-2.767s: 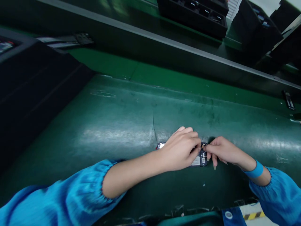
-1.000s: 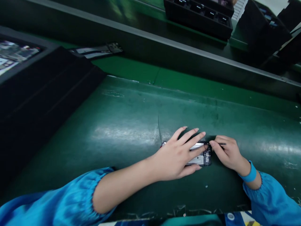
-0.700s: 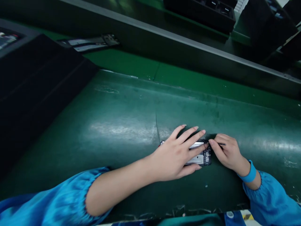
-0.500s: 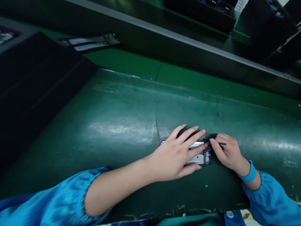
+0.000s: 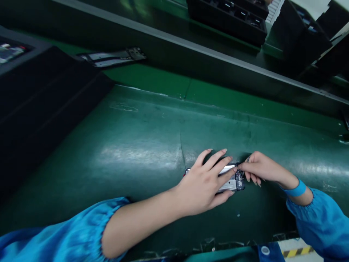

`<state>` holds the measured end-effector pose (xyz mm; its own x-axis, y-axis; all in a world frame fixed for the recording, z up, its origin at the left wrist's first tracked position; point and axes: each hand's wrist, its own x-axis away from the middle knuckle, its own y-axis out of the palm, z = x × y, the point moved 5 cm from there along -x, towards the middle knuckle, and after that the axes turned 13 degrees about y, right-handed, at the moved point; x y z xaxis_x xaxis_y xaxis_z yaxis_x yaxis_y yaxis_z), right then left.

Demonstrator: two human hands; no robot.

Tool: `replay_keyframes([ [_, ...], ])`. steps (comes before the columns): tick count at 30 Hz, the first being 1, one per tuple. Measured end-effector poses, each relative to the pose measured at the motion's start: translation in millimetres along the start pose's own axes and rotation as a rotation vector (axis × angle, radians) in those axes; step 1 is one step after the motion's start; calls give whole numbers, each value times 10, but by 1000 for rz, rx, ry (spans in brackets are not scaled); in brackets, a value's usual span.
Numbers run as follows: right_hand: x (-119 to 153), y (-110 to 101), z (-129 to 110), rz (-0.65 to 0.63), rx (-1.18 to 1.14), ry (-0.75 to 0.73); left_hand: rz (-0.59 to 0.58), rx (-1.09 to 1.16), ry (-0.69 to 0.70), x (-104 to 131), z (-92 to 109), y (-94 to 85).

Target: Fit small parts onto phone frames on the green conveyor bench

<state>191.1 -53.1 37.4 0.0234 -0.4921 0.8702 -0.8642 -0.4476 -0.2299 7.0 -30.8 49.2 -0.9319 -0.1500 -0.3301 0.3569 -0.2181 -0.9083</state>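
A small opened phone (image 5: 231, 180), its circuit board and a silvery plate exposed, lies on the dark green belt (image 5: 141, 145). My left hand (image 5: 204, 182) rests flat over it with the fingers spread, pressing it down. My right hand (image 5: 259, 170) pinches a thin dark tool (image 5: 247, 159) whose tip meets the phone's right end. Both arms wear blue sleeves, and a blue band (image 5: 296, 190) circles the right wrist.
A large black box (image 5: 40, 102) stands at the left. A flat phone part (image 5: 111, 58) lies on the light green strip behind the belt. Black trays (image 5: 226, 16) sit beyond a grey rail (image 5: 191, 47). Yellow-black tape (image 5: 297, 251) marks the near edge.
My left hand went from curled over the phone to flat with fingers spread. My right hand turned, and the thin tool now points up instead of sideways.
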Motion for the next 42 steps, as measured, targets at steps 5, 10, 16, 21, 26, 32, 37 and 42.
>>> replay_keyframes([
  [5,-40,26,-15,29,13,55,18,-9,23,2,29,34],
  [10,-36,34,-48,28,22,80,25,101,10,0,-52,-97],
  [16,-59,75,-29,-27,1,119,-202,421,-256,209,-727,-380],
  [21,-91,70,27,-49,-36,105,-207,578,-253,254,-847,-395],
  [26,-102,73,44,-69,-47,102,-197,585,-273,225,-785,-337],
  [32,-97,82,24,-59,-49,129,-185,567,-257,217,-790,-358],
  [37,-112,82,45,-60,-60,127,-189,597,-246,210,-799,-352],
  [42,-118,87,51,-63,-60,121,-190,605,-258,206,-810,-350],
])
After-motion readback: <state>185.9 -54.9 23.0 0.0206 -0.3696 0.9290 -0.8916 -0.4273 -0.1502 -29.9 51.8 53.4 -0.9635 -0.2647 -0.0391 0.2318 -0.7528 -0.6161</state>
